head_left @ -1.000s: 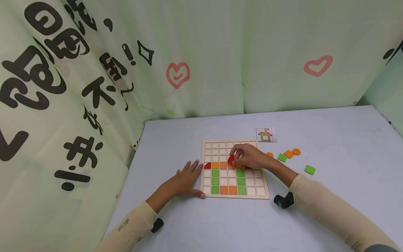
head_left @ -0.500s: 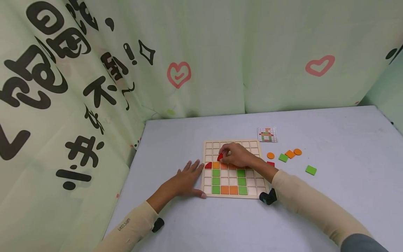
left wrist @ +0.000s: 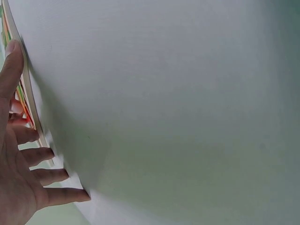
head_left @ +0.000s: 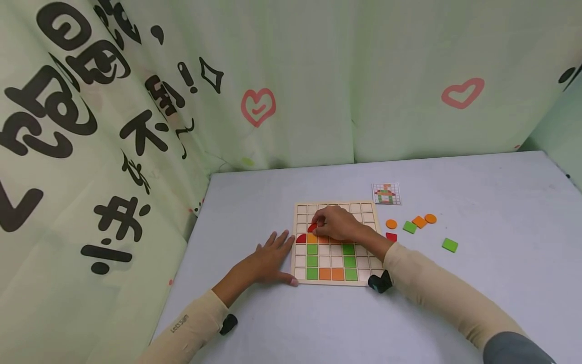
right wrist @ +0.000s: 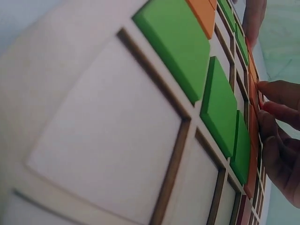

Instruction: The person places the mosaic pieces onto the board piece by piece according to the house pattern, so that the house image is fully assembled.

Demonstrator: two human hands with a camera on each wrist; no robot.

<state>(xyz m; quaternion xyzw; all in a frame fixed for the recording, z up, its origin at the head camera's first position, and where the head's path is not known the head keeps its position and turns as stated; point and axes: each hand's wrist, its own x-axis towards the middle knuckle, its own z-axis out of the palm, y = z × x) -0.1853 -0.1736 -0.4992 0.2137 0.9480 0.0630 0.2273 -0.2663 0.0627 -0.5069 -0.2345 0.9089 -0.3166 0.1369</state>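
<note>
My right hand pinches a red piece with a curved edge between thumb and fingers. That piece lies at the second column of the gridded wooden board, just above an orange square. Fingers spread, my left hand lies along the board's left side, its thumb by the near left corner. In the left wrist view the left hand shows beside the board's edge. The right wrist view has the right hand beyond green tiles. Part of the orange row is hidden under the right hand.
A small pattern card lies behind the board's far right corner. Right of the board are loose pieces: an orange disc, another orange disc, an orange square, green squares and a red piece.
My right hand has moved left across the board with the red piece, from about the fourth column to the second. The left hand stays in place.
</note>
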